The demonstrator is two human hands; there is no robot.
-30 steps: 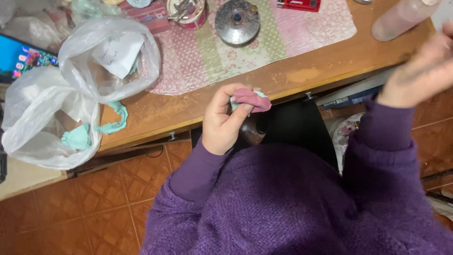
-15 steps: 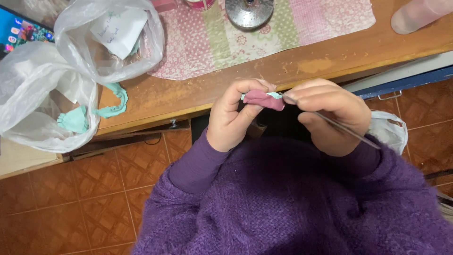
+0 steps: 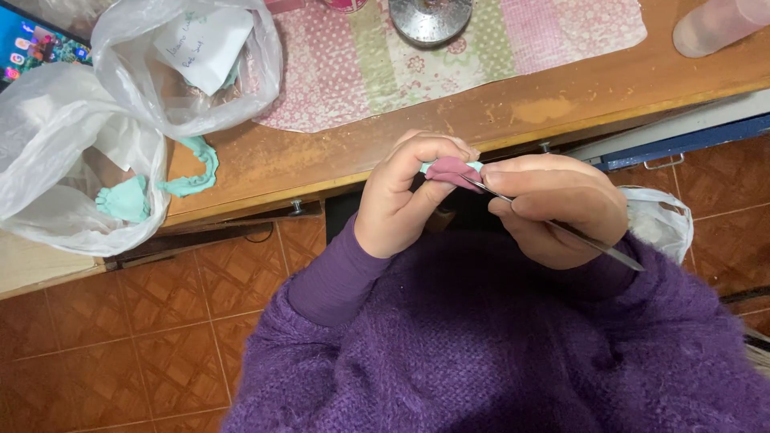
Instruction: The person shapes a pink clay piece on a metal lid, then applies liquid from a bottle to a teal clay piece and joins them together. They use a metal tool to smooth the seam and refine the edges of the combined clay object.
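Observation:
My left hand [image 3: 405, 196] pinches a small mauve crochet piece [image 3: 451, 170] with a pale teal edge, held in front of the wooden table's edge. My right hand [image 3: 553, 207] grips a thin metal crochet hook [image 3: 561, 228]; its tip meets the mauve piece and its shaft runs down to the right past my palm. Both hands touch over my lap. Purple fuzzy sleeves cover both wrists.
On the wooden table [image 3: 513, 108] lie a patchwork floral mat [image 3: 481, 56], a round metal tin [image 3: 430, 16], a pink bottle [image 3: 714, 24], white plastic bags [image 3: 96, 120] with teal crochet bits [image 3: 124, 196], and a phone [image 3: 36, 48]. Another plastic bag [image 3: 658, 220] hangs at my right. The floor is orange tile.
My right hand came in from the far right with the hook and joined the left hand at the mauve piece. The view has shifted slightly.

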